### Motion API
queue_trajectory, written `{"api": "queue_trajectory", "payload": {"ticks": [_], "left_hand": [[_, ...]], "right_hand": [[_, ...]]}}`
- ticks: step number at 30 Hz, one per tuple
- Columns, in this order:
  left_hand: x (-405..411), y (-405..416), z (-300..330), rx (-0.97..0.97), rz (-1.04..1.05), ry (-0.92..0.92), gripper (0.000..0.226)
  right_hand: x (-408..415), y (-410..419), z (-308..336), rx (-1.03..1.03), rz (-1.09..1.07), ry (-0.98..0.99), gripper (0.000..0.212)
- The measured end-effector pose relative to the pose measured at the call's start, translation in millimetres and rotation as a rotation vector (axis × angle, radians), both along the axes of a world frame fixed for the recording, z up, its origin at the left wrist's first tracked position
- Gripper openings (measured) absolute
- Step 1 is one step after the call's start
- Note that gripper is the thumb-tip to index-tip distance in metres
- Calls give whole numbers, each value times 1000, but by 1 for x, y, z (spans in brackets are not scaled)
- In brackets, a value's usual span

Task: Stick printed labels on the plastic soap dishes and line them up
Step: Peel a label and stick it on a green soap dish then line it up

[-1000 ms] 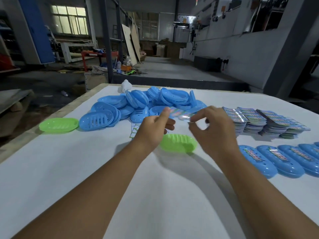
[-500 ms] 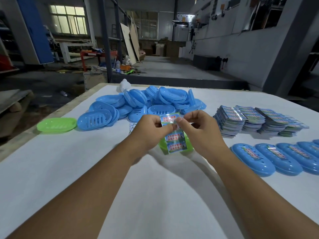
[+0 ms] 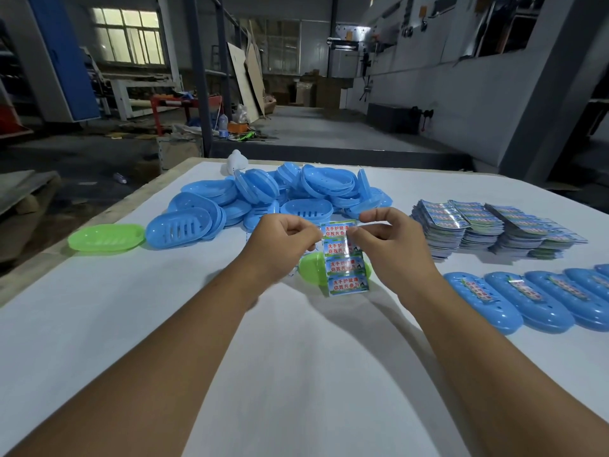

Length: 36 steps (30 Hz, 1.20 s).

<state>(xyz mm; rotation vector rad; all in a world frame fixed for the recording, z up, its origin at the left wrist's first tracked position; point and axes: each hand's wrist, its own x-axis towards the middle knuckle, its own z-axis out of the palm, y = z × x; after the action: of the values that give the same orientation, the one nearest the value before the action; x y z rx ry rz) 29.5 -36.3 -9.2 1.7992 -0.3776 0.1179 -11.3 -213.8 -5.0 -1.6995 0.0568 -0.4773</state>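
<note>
Over the middle of the worktop (image 3: 99,324): both hands are holding up a strip of printed labels (image 3: 345,263), four labels one under another, hanging down in front of a green soap dish (image 3: 313,269)
Left hand (image 3: 280,240): fingers are curling in, pinching the strip's top left edge
Right hand (image 3: 384,237): thumb and fingertips are pinching at the top label's right corner, where a shiny film is lifting
Green soap dish: lying on the worktop just behind the strip, partly hidden by it and by the left hand
Second green soap dish (image 3: 106,237): sitting at the far left, touching the blue pile
Blue soap dishes (image 3: 250,201): lying heaped and unlabelled at the far side of the worktop
Labelled blue soap dishes (image 3: 527,300): lying bottom up in a row at the right, side by side, each wearing a label
Label stacks (image 3: 487,230): sitting in bundles behind that row
</note>
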Motion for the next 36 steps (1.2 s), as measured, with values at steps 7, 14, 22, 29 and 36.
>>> {"api": "queue_trajectory", "payload": {"ticks": [7,14,22,29,36], "left_hand": [[0,0,-1,-11,-17,-4,21],[-1,-4,-7,-32,-59,-12,18],[-4,-8,-10,-57,-74,-9,15],[4,-1,-7,62,98,-18,21],[8,1,-6,274,240,-80,23]], "right_hand": [[4,-1,-2,-51,-26,-9,11],[1,-2,-6,-486,-104,-32,22],[0,3,-4,-444,-37,-14,25],[2,-8,-3,-414,-61,-22,43],[1,-15,0,-322,-90,58,42]]}}
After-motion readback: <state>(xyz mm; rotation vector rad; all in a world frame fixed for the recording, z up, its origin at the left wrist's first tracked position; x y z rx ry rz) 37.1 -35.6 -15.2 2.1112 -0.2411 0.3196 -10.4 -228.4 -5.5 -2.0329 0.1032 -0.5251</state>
